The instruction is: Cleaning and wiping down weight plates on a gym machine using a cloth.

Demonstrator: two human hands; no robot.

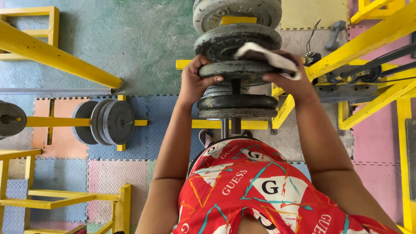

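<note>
I look down on a yellow rack holding several grey iron weight plates stacked on pegs. My left hand [196,80] grips the left rim of a grey weight plate [236,70] in the middle of the stack. My right hand [289,77] rests on the right side of the same plate and presses a white cloth [265,55] against it. Larger plates [237,40] sit behind it and darker plates [237,102] lie below it on the same rack.
A yellow peg at left carries three grey plates [109,121]. Yellow steel frames [56,58] cross the upper left and the right side, with a black cable mechanism [364,73]. Coloured foam floor tiles [117,173] lie below. My red patterned shirt [255,190] fills the bottom.
</note>
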